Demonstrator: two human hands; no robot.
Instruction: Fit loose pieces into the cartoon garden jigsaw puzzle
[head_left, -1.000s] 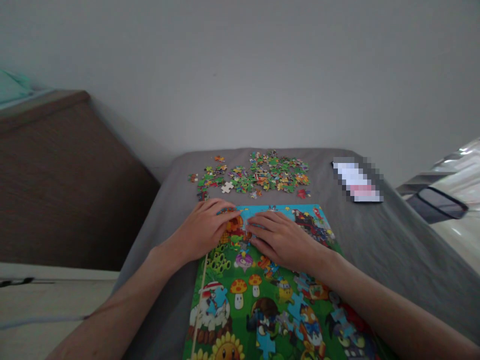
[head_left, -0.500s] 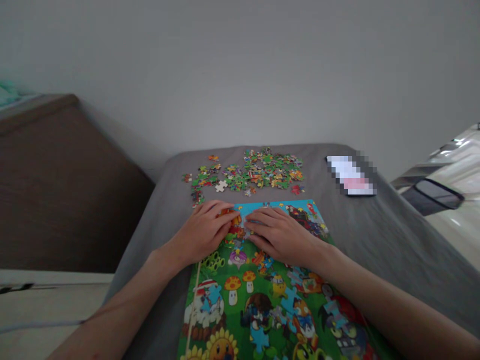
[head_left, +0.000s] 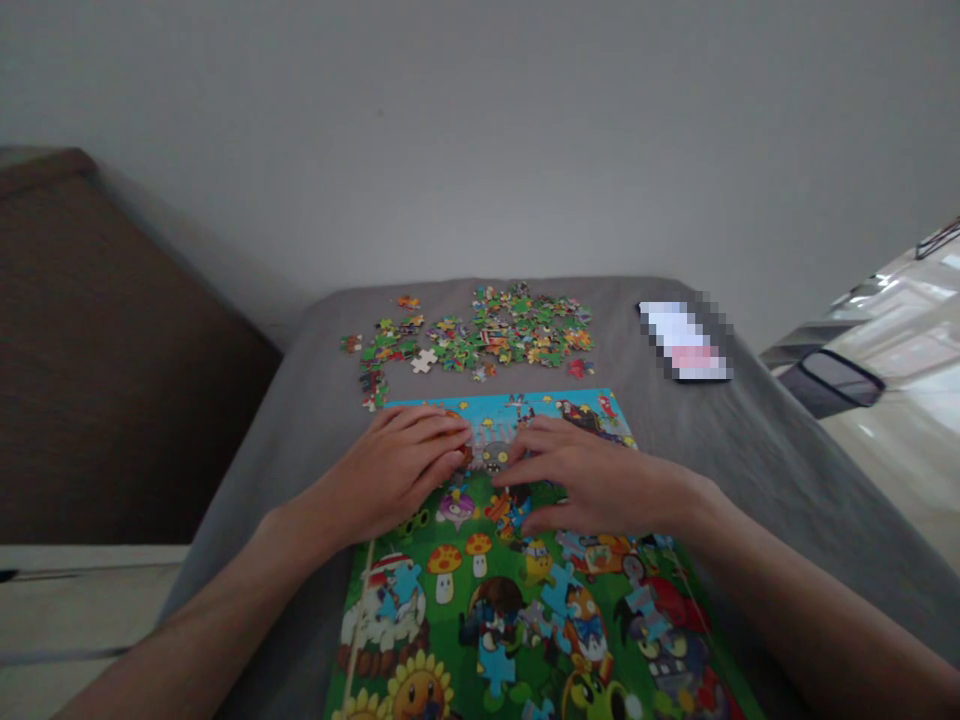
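A colourful jigsaw puzzle board (head_left: 480,600), with cartoon sunflowers, mushrooms and zombies, lies in front of me. My left hand (head_left: 409,460) rests on its upper left part, fingers stretched out flat over the picture. Just right of the upper middle, my right hand (head_left: 592,475) hovers over or touches the board with its fingers apart. A grey zombie face (head_left: 496,457) shows between the two hands. Loose light-blue pieces (head_left: 496,668) lie on the board's lower half. What is under the palms is hidden.
Beyond the board, a pile of loose puzzle pieces (head_left: 525,330) spreads over the grey cloth (head_left: 300,400). One pale piece (head_left: 424,361) lies among them. A phone (head_left: 686,343) with a lit, blurred screen is at the right. Brown furniture (head_left: 112,350) stands left; a wall is behind.
My right hand has shifted right and its fingers have spread, uncovering the zombie face. My left hand stays on the board's upper left. The whole view has shifted slightly.
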